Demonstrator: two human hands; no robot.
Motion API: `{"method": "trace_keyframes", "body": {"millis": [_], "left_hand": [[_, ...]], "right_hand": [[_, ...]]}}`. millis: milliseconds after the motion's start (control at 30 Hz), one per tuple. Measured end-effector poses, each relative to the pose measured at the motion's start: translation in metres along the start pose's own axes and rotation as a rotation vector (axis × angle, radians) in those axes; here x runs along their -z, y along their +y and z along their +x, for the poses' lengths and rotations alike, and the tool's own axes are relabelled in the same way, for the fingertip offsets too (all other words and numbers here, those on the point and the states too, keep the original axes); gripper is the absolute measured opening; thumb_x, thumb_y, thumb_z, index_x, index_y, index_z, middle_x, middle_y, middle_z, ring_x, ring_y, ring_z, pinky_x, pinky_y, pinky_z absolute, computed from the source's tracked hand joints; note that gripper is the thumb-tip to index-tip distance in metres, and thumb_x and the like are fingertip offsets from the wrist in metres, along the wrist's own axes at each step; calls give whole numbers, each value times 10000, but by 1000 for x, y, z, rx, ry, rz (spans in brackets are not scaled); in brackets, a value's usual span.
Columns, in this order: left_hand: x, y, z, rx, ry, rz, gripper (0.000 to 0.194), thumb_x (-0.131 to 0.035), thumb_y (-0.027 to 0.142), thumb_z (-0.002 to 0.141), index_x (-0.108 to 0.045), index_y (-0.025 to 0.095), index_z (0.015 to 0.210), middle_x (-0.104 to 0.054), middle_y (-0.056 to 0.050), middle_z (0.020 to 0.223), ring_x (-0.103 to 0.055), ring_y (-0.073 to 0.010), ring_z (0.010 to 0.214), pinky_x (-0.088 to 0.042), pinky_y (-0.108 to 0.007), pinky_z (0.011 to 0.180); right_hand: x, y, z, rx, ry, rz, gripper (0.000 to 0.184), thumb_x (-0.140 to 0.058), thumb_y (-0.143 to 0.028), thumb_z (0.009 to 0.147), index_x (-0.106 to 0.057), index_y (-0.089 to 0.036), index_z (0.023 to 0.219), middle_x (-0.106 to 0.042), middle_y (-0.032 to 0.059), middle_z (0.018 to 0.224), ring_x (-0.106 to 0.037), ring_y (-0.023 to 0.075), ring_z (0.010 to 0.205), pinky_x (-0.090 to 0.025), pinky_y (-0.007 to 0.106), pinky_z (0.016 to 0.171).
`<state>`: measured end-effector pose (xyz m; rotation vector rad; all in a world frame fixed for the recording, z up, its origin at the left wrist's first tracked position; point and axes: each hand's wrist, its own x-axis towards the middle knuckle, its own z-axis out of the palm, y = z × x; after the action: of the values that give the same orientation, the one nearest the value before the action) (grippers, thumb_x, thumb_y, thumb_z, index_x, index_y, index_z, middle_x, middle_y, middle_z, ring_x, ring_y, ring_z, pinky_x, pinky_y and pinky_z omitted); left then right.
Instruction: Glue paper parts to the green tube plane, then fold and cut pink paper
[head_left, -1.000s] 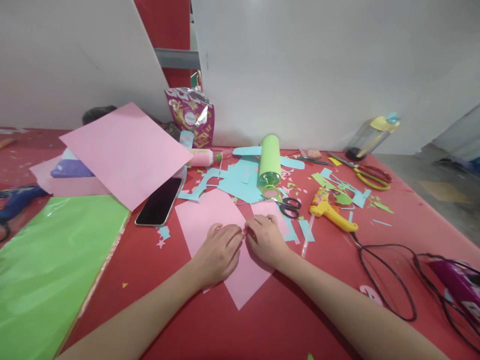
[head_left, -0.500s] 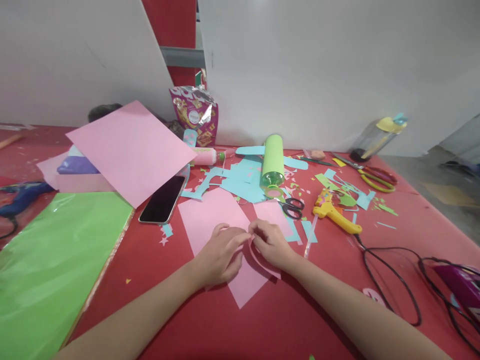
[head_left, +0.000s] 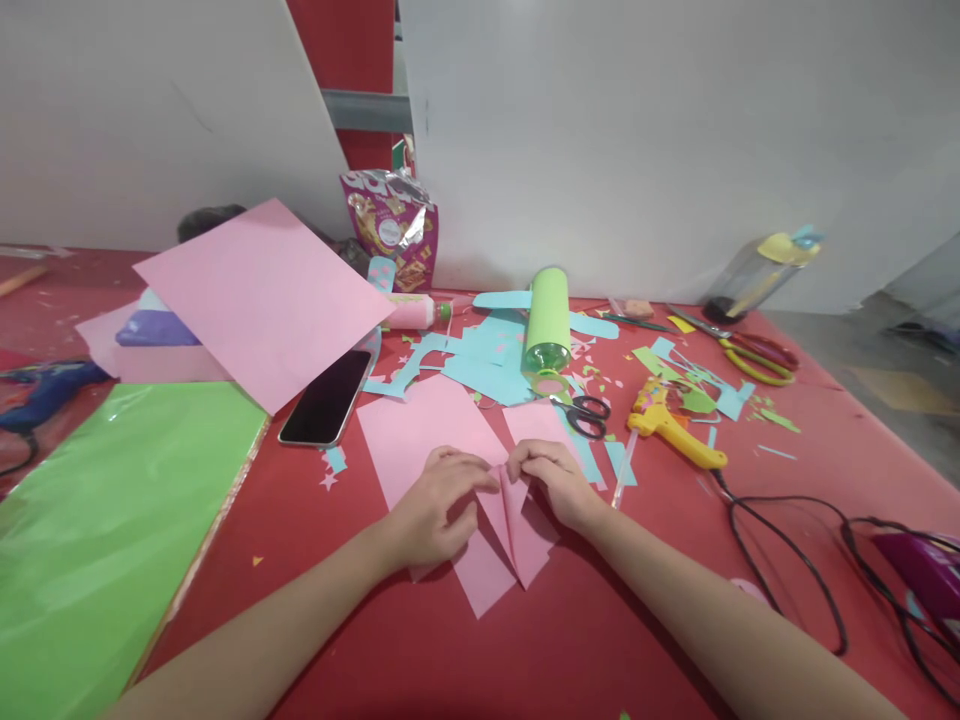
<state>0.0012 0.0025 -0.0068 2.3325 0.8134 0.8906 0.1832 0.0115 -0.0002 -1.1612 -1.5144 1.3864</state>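
your two hands at work on a red tabletop (head_left: 390,650), seen from the head. a folded pink paper (head_left: 517,535) stands between your hands, at the near middle of the table, its crease running from your fingertips down toward you. your right hand (head_left: 553,484) is curled, thumb and fingers pinching the paper's upper right edge. your left hand (head_left: 436,508) is half open, its index finger reaching the upper left edge; whether the thumb also grips, you cannot tell from this view. beneath lies a larger pink sheet (head_left: 424,425), partly covered by your left hand. just beyond your right hand lie black-handled scissors (head_left: 589,416), and to their right a yellow glue gun (head_left: 679,435) with its cord trailing toward you. farther back, a green cylinder (head_left: 549,315) lies among light-blue paper scraps (head_left: 491,372); to the left rests a dark-screened smartphone (head_left: 324,402).
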Motion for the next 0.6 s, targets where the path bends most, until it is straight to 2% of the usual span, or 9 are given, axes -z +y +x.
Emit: {"method": "trace_keyframes", "body": {"millis": [100,167,333,433,500,600], "left_hand": [[5,2,2,45,-17,-46,289,-347,102,696,-569,176,865,-652,-39,840,-545,-177,912,-367,-361,851],[7,3,3,94,-16,-64,279,-338,130,731,-590,177,840,-652,-42,831,-546,-176,907,-383,-354,833],[8,5,5,295,9,-65,258,-358,206,779,-602,190,696,-638,-39,782,-562,-171,864,-420,-329,786],[6,4,6,390,52,-61,252,-409,222,764,-543,188,553,-620,-26,705,-575,-164,793,-426,-315,756],[5,3,6,399,84,-56,221,-465,220,734,-504,187,519,-606,-11,643,-575,-160,743,-422,-311,742],[4,2,6,368,113,-39,144,-526,209,699,-498,188,559,-599,9,617,-567,-151,700,-409,-308,735]], "right_hand": [[-1,-2,-1,-6,-18,3,212,-425,-288,713,-516,-173,560,-476,-19,530,-438,99,509,-357,236,518],[-3,-5,-1,-36,-31,-11,177,-495,-312,699,-506,-173,589,-495,-23,535,-459,99,505,-368,236,513],[-5,-7,1,-101,-25,-79,74,-554,-216,640,-491,-177,640,-447,-64,515,-384,62,433,-315,201,436],[-4,-4,4,-97,18,-66,74,-537,-209,647,-474,-185,679,-414,-73,550,-360,57,448,-306,190,430],[-5,-2,5,-85,38,-74,73,-525,-225,670,-471,-187,700,-421,-66,579,-385,64,475,-331,195,453],[-7,2,4,-32,106,-201,74,-499,-222,706,-512,-181,766,-446,-51,595,-427,82,514,-369,216,508]]}}
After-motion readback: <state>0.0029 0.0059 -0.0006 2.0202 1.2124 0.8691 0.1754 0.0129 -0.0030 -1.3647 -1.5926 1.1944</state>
